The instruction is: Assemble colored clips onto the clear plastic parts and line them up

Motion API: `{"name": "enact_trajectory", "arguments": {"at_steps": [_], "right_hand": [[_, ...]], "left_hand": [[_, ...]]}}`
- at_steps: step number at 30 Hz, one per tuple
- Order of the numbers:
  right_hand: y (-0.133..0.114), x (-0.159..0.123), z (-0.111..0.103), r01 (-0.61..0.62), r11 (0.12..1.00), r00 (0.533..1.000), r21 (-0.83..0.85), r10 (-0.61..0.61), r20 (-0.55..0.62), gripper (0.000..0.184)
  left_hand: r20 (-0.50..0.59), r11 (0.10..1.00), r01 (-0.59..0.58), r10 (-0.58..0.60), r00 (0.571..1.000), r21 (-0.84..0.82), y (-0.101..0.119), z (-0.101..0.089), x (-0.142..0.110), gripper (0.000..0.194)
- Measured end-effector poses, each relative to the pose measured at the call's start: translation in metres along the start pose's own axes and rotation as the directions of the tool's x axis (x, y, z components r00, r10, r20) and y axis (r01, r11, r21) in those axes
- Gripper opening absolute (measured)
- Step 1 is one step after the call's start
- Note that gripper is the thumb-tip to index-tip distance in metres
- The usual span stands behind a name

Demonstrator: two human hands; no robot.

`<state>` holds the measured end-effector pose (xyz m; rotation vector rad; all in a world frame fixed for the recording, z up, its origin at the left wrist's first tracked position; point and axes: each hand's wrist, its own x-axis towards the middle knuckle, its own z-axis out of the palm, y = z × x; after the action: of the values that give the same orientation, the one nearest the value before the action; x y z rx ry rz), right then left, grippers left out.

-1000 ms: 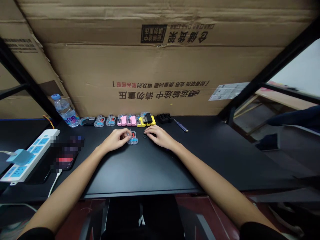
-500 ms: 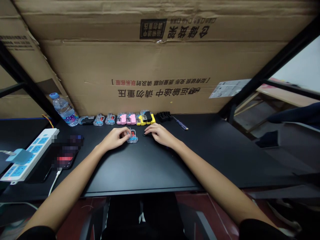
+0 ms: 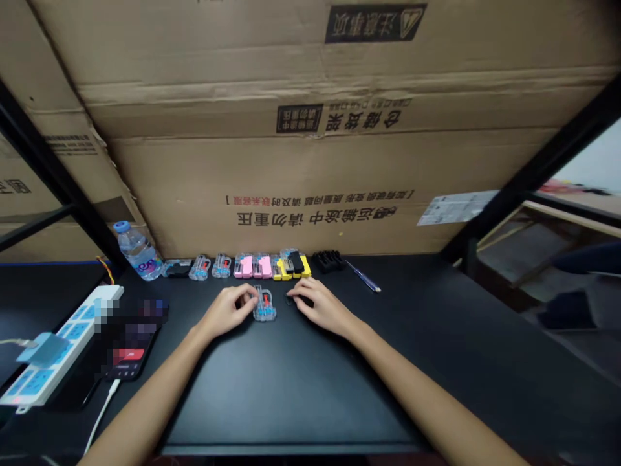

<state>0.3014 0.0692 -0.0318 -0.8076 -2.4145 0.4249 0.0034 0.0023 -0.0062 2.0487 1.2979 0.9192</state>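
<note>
A small clear plastic case (image 3: 264, 304) with red and blue parts inside lies on the black desk (image 3: 291, 382). My left hand (image 3: 228, 310) rests beside it on its left, fingers curled, fingertips touching the case's edge. My right hand (image 3: 320, 305) lies on the desk to the case's right, fingers bent over a small black part (image 3: 291, 299) that is mostly hidden under them. Behind both hands runs a row of small cases (image 3: 242, 266) along the cardboard: clear ones, pink ones and yellow-and-black ones.
A black holder (image 3: 328, 260) and a small screwdriver (image 3: 363, 279) lie at the row's right end. A water bottle (image 3: 138, 251) stands at the back left. A white power strip (image 3: 58, 343) and a phone (image 3: 127, 343) lie on the left. Large cardboard (image 3: 315, 162) walls the back.
The camera has tilted up, so everything sits lower in the picture. Both hands stay by the clear case and the black part, with little movement.
</note>
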Motion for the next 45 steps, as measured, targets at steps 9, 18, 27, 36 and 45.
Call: {"name": "enact_trajectory", "arguments": {"at_steps": [9, 18, 27, 36, 45], "right_hand": [[-0.012, 0.004, -0.011, -0.029, 0.998, 0.997, -0.063, 0.034, 0.074, 0.024], [-0.012, 0.008, -0.014, -0.052, 0.998, 0.997, -0.019, 0.053, 0.054, 0.023], [-0.018, 0.009, -0.019, -0.090, 0.996, 0.989, 0.006, 0.089, 0.118, 0.014], [-0.016, 0.008, -0.015, -0.085, 0.995, 0.995, 0.050, 0.082, 0.063, 0.006], [-0.011, 0.007, -0.011, -0.001, 0.999, 0.998, -0.050, 0.004, 0.061, 0.017]], "left_hand": [[-0.047, 0.997, 0.080, -0.080, 0.996, 0.002, -0.011, 0.004, 0.006, 0.026], [-0.069, 0.994, 0.056, -0.050, 0.996, 0.091, -0.014, 0.005, 0.008, 0.027], [-0.058, 0.996, 0.012, -0.006, 0.998, 0.091, -0.014, 0.000, 0.010, 0.024], [-0.063, 0.996, -0.009, 0.014, 0.998, 0.092, -0.015, -0.001, 0.006, 0.026], [-0.061, 0.986, -0.034, 0.044, 0.997, 0.163, -0.014, -0.005, 0.004, 0.021]]}}
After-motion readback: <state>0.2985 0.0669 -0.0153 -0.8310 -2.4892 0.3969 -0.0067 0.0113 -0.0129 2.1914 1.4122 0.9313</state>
